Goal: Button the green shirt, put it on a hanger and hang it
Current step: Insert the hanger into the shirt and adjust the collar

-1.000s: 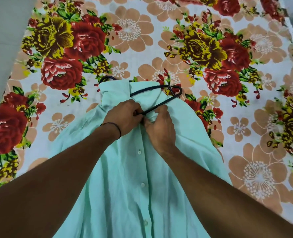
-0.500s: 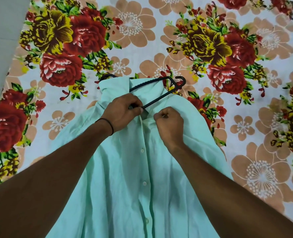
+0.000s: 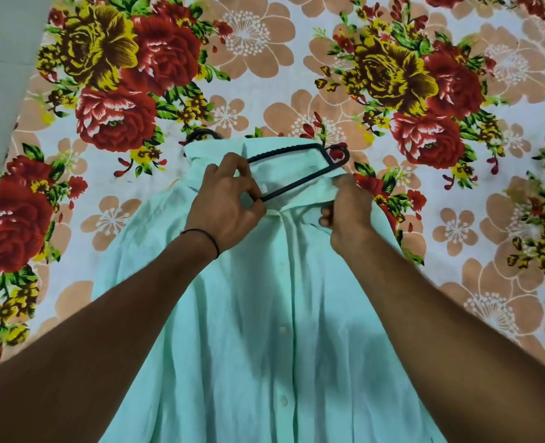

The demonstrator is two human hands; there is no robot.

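Green shirt (image 3: 264,314) lies buttoned mid-bed, nearer its front edge. Left hand (image 3: 224,203) has a closed grip on the hanger (image 3: 300,177); right hand (image 3: 348,212) pinches the collar, probably. Seat the hanger inside both shoulders.

Floral bedsheet (image 3: 296,59) of red, yellow and tan blooms; grey floor (image 3: 2,75) at left

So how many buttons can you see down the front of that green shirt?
2: small white buttons on the mint-green cotton shirt, one mid-front, one lower. Others may be hidden by hands or out of frame.
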